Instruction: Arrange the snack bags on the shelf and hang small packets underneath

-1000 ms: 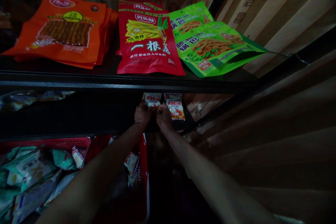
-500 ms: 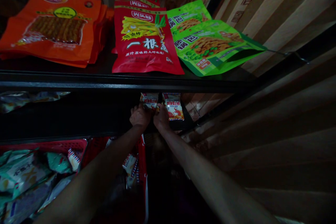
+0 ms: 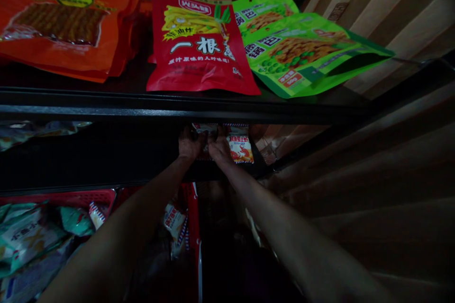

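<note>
Both hands reach under the upper shelf onto the dark lower shelf. My left hand (image 3: 189, 144) holds the left side of a small white snack bag (image 3: 206, 128), its fingers partly in shadow. At the other side of that bag is my right hand (image 3: 218, 146), its thumb close to the left thumb and its fingers closed on the bag. The two hands cover most of it. Just right of my right hand lies another white snack bag (image 3: 241, 148) with red lettering and a shrimp picture.
Above, the upper shelf (image 3: 117, 110) carries orange snack packs (image 3: 71, 19), red bags (image 3: 204, 52) and green pouches (image 3: 302, 52). Below left, a red basket (image 3: 81, 195) holds teal bags (image 3: 28, 232); another red basket (image 3: 195, 227) holds striped packets (image 3: 176, 222). Corrugated cardboard (image 3: 391, 175) lines the right.
Both hands have pushed slightly deeper onto the lower shelf and now cover more of the left bag. The view has shifted a little, with the upper-shelf packs appearing larger and higher.
</note>
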`<state>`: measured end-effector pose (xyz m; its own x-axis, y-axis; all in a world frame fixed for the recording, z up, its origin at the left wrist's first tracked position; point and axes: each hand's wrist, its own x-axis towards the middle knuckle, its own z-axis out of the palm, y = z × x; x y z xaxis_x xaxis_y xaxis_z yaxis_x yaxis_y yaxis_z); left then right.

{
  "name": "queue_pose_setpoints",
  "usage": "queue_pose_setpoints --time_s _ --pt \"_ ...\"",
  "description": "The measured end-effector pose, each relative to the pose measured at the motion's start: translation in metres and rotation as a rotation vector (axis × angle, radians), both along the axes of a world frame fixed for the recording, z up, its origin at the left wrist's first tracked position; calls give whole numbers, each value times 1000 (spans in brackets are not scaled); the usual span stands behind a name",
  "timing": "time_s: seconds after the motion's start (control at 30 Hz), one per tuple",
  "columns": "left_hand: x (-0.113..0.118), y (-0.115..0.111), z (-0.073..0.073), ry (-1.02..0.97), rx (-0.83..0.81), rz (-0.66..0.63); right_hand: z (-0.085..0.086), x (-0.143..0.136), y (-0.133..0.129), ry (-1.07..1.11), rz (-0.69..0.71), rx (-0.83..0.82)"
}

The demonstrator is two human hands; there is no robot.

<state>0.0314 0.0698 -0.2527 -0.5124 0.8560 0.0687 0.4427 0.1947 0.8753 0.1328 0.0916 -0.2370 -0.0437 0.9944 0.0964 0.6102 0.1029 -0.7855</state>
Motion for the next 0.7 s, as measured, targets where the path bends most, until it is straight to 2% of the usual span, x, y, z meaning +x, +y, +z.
queue_pose_setpoints --time_s 0.13,0.27,0.47,0.7 --pt "-2 3 8 -44 -86 -55 2 -4 7 25 1 29" --pt "-2 7 10 26 -136 -52 4 -8 14 -2 2 -6" --pt "-2 7 4 107 -90 -67 0 -9 20 -22 19 44" --pt "-4 1 7 110 -74 -62 -12 -7 31 -111 32 101"
